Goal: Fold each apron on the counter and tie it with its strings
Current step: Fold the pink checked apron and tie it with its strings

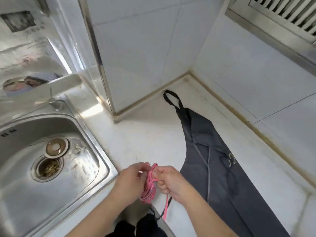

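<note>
A small folded pink apron bundle (149, 187) is held upright between both hands above the counter's front edge. My left hand (130, 178) grips the bundle from its left side. My right hand (168, 179) pinches a pink string (165, 210) wound around the bundle, and the string's loose end hangs down past the counter edge. A dark grey apron (215, 159) lies spread lengthwise on the white counter (145, 134) to the right, its black neck loop (171, 98) pointing toward the back corner.
A steel sink (51, 151) with an open drain and a plug lies left of the hands. A tiled pillar with a metal edge (102, 65) stands at the back. Tiled wall and a range hood (282, 17) are on the right.
</note>
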`<act>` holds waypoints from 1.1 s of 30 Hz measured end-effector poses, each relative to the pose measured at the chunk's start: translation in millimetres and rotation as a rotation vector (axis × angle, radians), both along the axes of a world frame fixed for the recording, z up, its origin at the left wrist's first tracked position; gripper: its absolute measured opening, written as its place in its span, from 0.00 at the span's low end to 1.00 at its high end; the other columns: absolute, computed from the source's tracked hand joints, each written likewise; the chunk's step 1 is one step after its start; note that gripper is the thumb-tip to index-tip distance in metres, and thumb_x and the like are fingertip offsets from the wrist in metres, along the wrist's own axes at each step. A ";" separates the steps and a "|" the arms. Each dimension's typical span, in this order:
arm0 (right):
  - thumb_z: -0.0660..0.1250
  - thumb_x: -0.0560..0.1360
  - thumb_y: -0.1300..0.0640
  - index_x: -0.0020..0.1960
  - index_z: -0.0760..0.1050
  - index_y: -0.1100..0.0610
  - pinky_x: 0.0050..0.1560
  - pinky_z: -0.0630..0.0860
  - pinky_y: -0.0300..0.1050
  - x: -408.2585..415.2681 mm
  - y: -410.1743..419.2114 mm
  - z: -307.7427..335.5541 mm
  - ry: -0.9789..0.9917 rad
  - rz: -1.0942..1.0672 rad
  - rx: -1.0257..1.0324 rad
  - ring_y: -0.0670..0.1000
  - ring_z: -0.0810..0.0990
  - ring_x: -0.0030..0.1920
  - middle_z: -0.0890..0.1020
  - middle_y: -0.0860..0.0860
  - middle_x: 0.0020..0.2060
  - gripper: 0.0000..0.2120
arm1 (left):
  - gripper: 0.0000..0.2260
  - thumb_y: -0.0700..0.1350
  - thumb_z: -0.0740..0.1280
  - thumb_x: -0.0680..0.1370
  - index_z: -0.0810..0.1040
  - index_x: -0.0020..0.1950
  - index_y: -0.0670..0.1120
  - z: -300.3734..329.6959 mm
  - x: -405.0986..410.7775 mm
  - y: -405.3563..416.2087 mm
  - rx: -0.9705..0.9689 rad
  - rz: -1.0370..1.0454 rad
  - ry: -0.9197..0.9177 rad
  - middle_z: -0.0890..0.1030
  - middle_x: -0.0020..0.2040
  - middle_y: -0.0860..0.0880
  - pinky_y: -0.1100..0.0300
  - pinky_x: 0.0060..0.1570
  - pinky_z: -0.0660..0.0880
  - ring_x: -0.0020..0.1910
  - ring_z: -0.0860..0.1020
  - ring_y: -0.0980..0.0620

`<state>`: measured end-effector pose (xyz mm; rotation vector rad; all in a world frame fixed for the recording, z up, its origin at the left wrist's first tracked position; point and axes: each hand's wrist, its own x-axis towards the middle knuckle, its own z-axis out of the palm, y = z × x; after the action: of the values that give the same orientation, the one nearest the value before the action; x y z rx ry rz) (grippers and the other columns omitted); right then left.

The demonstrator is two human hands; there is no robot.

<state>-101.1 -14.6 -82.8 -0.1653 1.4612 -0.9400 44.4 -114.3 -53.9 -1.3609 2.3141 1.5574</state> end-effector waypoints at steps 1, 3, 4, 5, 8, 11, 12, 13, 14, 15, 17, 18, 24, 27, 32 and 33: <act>0.61 0.84 0.63 0.30 0.74 0.49 0.25 0.52 0.38 -3.0 2.5 -6.9 -0.017 -0.003 0.025 0.46 0.55 0.25 0.61 0.48 0.26 0.24 | 0.11 0.43 0.64 0.82 0.83 0.53 0.57 -7.7 -4.9 -1.0 0.000 -0.011 -0.019 0.86 0.47 0.60 0.61 0.49 0.80 0.44 0.83 0.62; 0.61 0.85 0.63 0.29 0.74 0.49 0.27 0.52 0.39 -7.0 9.7 -17.9 -0.058 -0.038 0.043 0.46 0.56 0.26 0.62 0.48 0.27 0.26 | 0.11 0.42 0.64 0.82 0.83 0.50 0.57 -20.6 -13.1 1.1 -0.004 -0.033 -0.011 0.85 0.44 0.60 0.68 0.43 0.77 0.43 0.82 0.62; 0.61 0.85 0.63 0.29 0.73 0.49 0.28 0.51 0.40 -10.0 13.7 -24.2 -0.080 -0.079 0.045 0.46 0.56 0.26 0.63 0.48 0.27 0.26 | 0.11 0.42 0.66 0.82 0.83 0.50 0.57 -27.1 -18.3 3.8 -0.004 -0.056 -0.002 0.85 0.45 0.60 0.70 0.42 0.76 0.43 0.82 0.63; 0.62 0.85 0.62 0.30 0.74 0.50 0.29 0.51 0.41 -12.2 15.4 -25.0 -0.099 -0.099 0.044 0.46 0.57 0.26 0.63 0.49 0.27 0.25 | 0.09 0.43 0.67 0.81 0.83 0.50 0.58 -28.9 -21.2 3.8 -0.006 -0.072 0.008 0.84 0.45 0.60 0.69 0.43 0.77 0.44 0.82 0.63; 0.63 0.84 0.61 0.34 0.73 0.56 0.32 0.52 0.45 -14.6 26.4 -28.3 -0.172 -0.168 0.039 0.48 0.58 0.26 0.66 0.52 0.25 0.19 | 0.07 0.45 0.70 0.80 0.82 0.48 0.58 -32.8 -26.0 6.2 0.012 -0.148 0.029 0.83 0.44 0.59 0.63 0.45 0.79 0.44 0.83 0.60; 0.65 0.83 0.58 0.37 0.76 0.59 0.31 0.58 0.43 -13.8 34.7 -27.1 -0.226 -0.233 0.021 0.49 0.62 0.26 0.69 0.53 0.26 0.16 | 0.08 0.43 0.72 0.78 0.81 0.45 0.56 -35.6 -28.9 5.8 0.039 -0.234 0.029 0.83 0.43 0.57 0.60 0.46 0.80 0.45 0.82 0.58; 0.65 0.83 0.56 0.39 0.78 0.59 0.32 0.60 0.43 -13.9 37.1 -27.6 -0.247 -0.253 0.015 0.50 0.64 0.27 0.70 0.53 0.26 0.15 | 0.09 0.42 0.72 0.78 0.80 0.44 0.56 -37.6 -31.3 6.1 0.026 -0.263 0.019 0.82 0.43 0.56 0.59 0.47 0.80 0.45 0.82 0.57; 0.65 0.82 0.55 0.40 0.79 0.60 0.33 0.61 0.44 -13.2 39.4 -28.9 -0.275 -0.280 0.005 0.50 0.66 0.28 0.71 0.53 0.28 0.13 | 0.09 0.40 0.72 0.77 0.79 0.43 0.55 -39.0 -32.7 6.7 0.009 -0.287 0.011 0.81 0.43 0.56 0.59 0.48 0.79 0.46 0.81 0.58; 0.65 0.81 0.56 0.42 0.80 0.61 0.34 0.62 0.45 -12.3 41.3 -30.3 -0.321 -0.317 -0.015 0.51 0.67 0.30 0.72 0.54 0.30 0.12 | 0.10 0.39 0.71 0.78 0.78 0.43 0.55 -40.6 -33.9 7.2 -0.003 -0.299 0.007 0.80 0.44 0.56 0.59 0.48 0.79 0.46 0.80 0.58; 0.66 0.79 0.57 0.45 0.80 0.62 0.34 0.64 0.46 -12.1 42.8 -31.4 -0.380 -0.361 -0.047 0.51 0.68 0.31 0.73 0.55 0.32 0.10 | 0.11 0.38 0.70 0.78 0.78 0.43 0.55 -42.0 -35.4 8.0 -0.009 -0.296 0.005 0.79 0.45 0.56 0.58 0.48 0.78 0.46 0.79 0.58; 0.65 0.76 0.61 0.51 0.79 0.66 0.35 0.67 0.47 -11.8 46.3 -34.5 -0.485 -0.439 -0.120 0.53 0.70 0.34 0.74 0.58 0.36 0.09 | 0.11 0.38 0.68 0.79 0.76 0.44 0.55 -44.8 -37.8 10.1 -0.019 -0.268 0.009 0.78 0.45 0.56 0.59 0.47 0.78 0.46 0.78 0.57; 0.65 0.73 0.63 0.53 0.79 0.66 0.36 0.68 0.47 -11.6 48.3 -36.5 -0.508 -0.460 -0.157 0.53 0.71 0.35 0.75 0.58 0.38 0.11 | 0.11 0.38 0.67 0.80 0.76 0.44 0.55 -45.5 -38.1 11.7 -0.011 -0.237 0.020 0.78 0.44 0.56 0.58 0.47 0.78 0.46 0.78 0.56; 0.69 0.71 0.66 0.53 0.83 0.64 0.37 0.75 0.48 -10.2 54.0 -40.7 -0.260 -0.400 -0.179 0.54 0.76 0.36 0.81 0.60 0.42 0.11 | 0.07 0.42 0.67 0.83 0.77 0.47 0.52 -47.9 -35.9 14.5 0.093 -0.084 0.044 0.82 0.42 0.56 0.53 0.42 0.80 0.35 0.79 0.53; 0.70 0.79 0.64 0.53 0.83 0.64 0.38 0.76 0.48 -9.6 54.5 -37.7 -0.106 -0.340 -0.181 0.54 0.76 0.36 0.80 0.61 0.42 0.06 | 0.08 0.42 0.68 0.82 0.80 0.46 0.54 -50.5 -37.2 14.4 0.115 -0.101 0.016 0.83 0.39 0.56 0.53 0.43 0.81 0.38 0.82 0.54; 0.72 0.79 0.64 0.47 0.86 0.59 0.36 0.81 0.49 -13.7 47.1 -24.6 0.151 -0.242 -0.177 0.55 0.78 0.34 0.80 0.59 0.37 0.05 | 0.09 0.45 0.68 0.83 0.84 0.45 0.53 -48.5 -39.4 12.4 0.174 -0.142 0.014 0.86 0.40 0.53 0.57 0.43 0.80 0.39 0.83 0.54; 0.73 0.78 0.65 0.46 0.87 0.59 0.35 0.81 0.49 -13.6 44.9 -22.5 0.180 -0.244 -0.179 0.54 0.78 0.34 0.80 0.57 0.37 0.05 | 0.09 0.45 0.67 0.83 0.85 0.45 0.52 -47.3 -40.0 12.1 0.209 -0.153 0.025 0.86 0.40 0.51 0.57 0.43 0.80 0.38 0.83 0.56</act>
<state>-114.7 30.3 -105.3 -0.2102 1.5854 -1.2830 4.4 -102.2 -101.2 -1.0968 2.1381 1.7181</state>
